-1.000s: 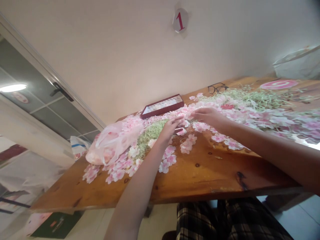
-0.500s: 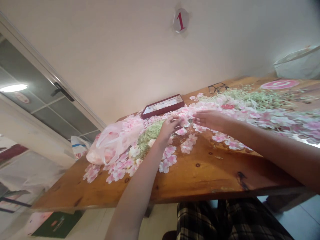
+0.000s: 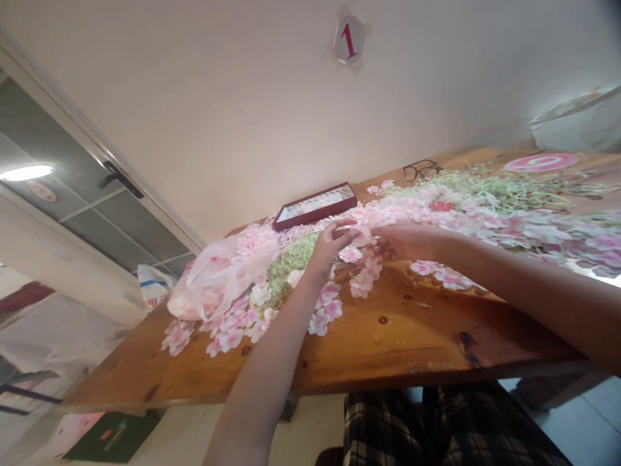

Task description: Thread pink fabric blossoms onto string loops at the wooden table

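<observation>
Between my two hands is a pale pink artificial flower (image 3: 363,236), held over the heap in the middle of the table. My left hand (image 3: 331,246) comes in from the left, with thumb and fingers bent around the flower's near side. From the right, my right hand (image 3: 405,242) pinches its other edge with curled fingers; part of the grip is blurred. Just below lie loose pink blossoms (image 3: 365,278) on the wooden table (image 3: 378,353). Pale green artificial stems (image 3: 291,262) are piled left of my left hand, beside more pink and white flowers (image 3: 328,309).
Behind the hands stands a shallow dark red box (image 3: 315,206) with small pieces inside. A filled plastic bag (image 3: 208,281) is at the left. Eyeglasses (image 3: 422,170), more green stems (image 3: 514,188) and a pink round sign (image 3: 541,162) lie at the back right.
My right hand has turned and its fingers have curled in around the flower. My left hand has shifted slightly, its fingers reaching farther right. The table's contents look unchanged.
</observation>
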{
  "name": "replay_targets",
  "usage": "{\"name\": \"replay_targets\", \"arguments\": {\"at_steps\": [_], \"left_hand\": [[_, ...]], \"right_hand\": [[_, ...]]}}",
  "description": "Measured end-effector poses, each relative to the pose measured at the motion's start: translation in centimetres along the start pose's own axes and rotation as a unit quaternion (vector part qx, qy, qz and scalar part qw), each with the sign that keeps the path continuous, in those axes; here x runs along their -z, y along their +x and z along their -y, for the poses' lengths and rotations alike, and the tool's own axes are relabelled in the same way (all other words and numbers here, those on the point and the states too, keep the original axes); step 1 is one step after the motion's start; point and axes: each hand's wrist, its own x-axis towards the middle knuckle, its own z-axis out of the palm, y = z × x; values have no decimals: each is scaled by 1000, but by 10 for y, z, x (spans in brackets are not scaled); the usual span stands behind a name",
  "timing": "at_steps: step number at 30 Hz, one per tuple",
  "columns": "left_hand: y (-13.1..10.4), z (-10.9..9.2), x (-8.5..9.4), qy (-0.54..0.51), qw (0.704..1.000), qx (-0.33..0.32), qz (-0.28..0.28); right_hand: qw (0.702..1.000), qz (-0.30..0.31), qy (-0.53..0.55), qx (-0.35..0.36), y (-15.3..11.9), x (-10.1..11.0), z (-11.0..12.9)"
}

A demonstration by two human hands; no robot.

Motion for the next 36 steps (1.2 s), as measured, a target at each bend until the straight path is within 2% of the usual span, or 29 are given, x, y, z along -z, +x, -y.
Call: {"name": "replay_targets", "arguments": {"at_steps": [3,5,7,10,14,19,28,30,32,34,36], "left_hand": [[0,1,1,14,1000,-3,-9],[0,1,1,21,1000,2,-7],[0,1,1,21,1000,9,-11],[1,2,1,8,1000,20,-19],[1,5,2,15,999,43,-8],[2,7,3,52,998,25,-11],[2,5,0,70,996,33,-37],[2,6,1,75,996,29,-49],[3,7,3,81,995,23,-61],[4,9,4,85,994,23,-71],[5,10,5,87,993,24,-76]], "right_hand": [[992,-54,-80,77,-3,-3,0],[975,-83,-159,134,-3,-5,0],[956,-107,-220,163,-3,-7,0],[946,-135,-240,172,-2,-9,1],[942,-142,-241,186,-1,-8,1],[936,-153,-257,188,1,-6,0],[936,-161,-253,187,2,-3,-1],[911,-193,-307,195,4,2,-3],[865,-218,-394,221,8,7,-5],[816,-213,-478,243,13,12,-9],[781,-189,-541,249,18,14,-13]]}}
